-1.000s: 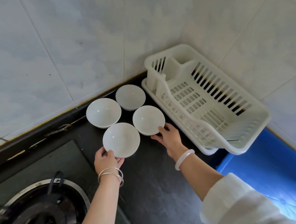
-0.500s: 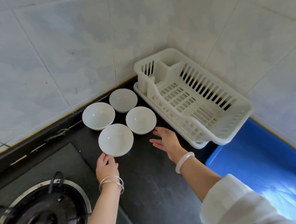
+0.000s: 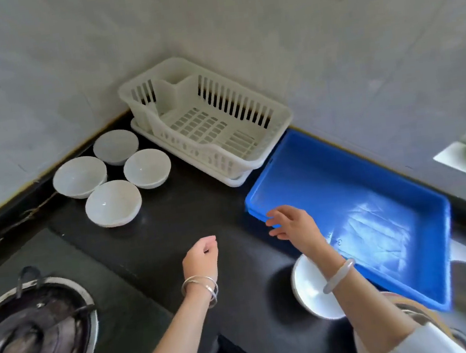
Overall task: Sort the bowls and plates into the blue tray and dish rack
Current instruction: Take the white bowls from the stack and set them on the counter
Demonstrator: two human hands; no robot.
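Beyond the right hand (image 3: 291,225), whose fingers are spread and empty with the tips at the near corner of the blue tray (image 3: 398,184), the tray lies bare, and the white dish rack (image 3: 274,117) past it is bare too. Well to the left of that hand and further out, four white bowls (image 3: 113,203) sit clustered on the dark counter (image 3: 173,228), close to touching one another. The left hand (image 3: 202,256) hovers over the counter short of them, loosely curled and holding nothing. Under the right forearm lies a white dish (image 3: 308,287), probably a plate, right beside the tray's near edge; the arm covers much of it, so whether it is one piece or a stack cannot be told. A sweep of that forearm or sleeve could likely knock it, since it sits low and close to the counter's front. The bowls are packed tightly, so lifting one carelessly may clink or tip its neighbour. Nearer the left elbow, the gas burner (image 3: 30,336) is blurred, and the lower right of the view is smeared, so what sits past the tray there is unclear.
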